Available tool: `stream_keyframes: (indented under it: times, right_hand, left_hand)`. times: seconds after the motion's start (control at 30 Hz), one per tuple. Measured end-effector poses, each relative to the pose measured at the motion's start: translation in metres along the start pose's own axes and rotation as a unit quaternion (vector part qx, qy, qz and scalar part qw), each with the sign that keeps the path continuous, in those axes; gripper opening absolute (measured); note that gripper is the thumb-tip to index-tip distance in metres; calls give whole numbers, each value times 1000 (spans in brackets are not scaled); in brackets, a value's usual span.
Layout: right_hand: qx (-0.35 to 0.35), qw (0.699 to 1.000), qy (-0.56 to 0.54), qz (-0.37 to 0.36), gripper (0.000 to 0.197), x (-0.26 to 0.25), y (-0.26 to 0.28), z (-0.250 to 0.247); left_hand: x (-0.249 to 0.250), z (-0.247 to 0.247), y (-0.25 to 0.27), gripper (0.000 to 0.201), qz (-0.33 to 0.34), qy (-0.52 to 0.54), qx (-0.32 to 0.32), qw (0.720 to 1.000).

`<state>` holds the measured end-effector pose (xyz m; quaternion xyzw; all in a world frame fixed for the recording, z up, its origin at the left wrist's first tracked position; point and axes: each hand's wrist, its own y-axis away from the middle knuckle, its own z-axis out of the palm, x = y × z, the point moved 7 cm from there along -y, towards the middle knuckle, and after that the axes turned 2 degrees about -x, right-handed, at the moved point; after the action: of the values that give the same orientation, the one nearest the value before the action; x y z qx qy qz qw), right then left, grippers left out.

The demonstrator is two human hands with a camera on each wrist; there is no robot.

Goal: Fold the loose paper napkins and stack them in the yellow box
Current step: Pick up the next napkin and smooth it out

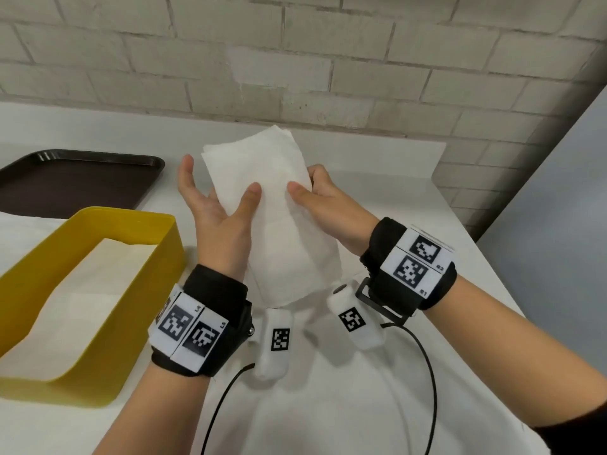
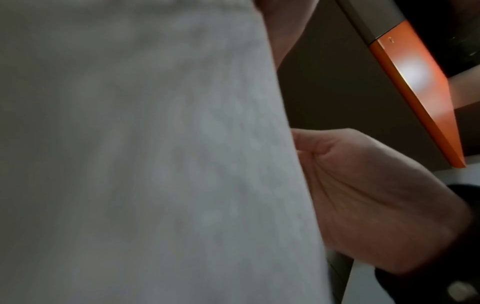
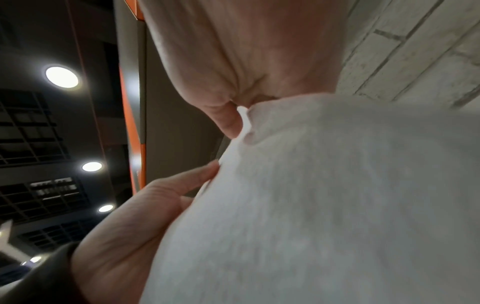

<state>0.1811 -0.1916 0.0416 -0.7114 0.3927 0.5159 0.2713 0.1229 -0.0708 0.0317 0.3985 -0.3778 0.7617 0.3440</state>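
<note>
White table (image 1: 377, 372) bearing a dark brown rectangular tray (image 1: 78, 182) and a yellow rectangular plastic box (image 1: 98, 290) lined with napkins. Above the table, right of the box, a folded white paper napkin (image 1: 279, 205): left hand (image 1: 216, 211) pinches it under the thumb, right hand (image 1: 325, 205) pinches its right edge.

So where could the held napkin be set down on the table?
Bare table lies between the napkin in both hands and the brick wall, and to the right hand's right. Left is crowded: brown tray, then yellow box with napkins inside.
</note>
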Motion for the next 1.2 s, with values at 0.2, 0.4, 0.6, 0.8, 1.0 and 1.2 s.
stream_keyframes:
  times: [0.2,0.4,0.6,0.8,1.0,1.2]
  right_hand:
    - [-18,999,37,-11,31,7,1,-2]
    - [-45,985,166,-10,18,27,-3,-23]
    - [-124,889,439,41,20,79,-9,-23]
    - [-239,841,483,40,51,105,-15,21]
    - [-228,835,499,48,27,101,-33,35]
    - [-159,950,268,-19,21,51,-27,7]
  left_hand:
    - [4,3,2,66,75,-157,-76,982]
    - [1,-20,-1,40,49,-262,-35,963]
    - [7,-42,0,36,37,-297,2,954]
    - [8,-52,3,36,30,-295,18,955]
    - [5,-51,6,35,29,-311,8,950]
    - [6,-53,4,37,32,-311,11,950]
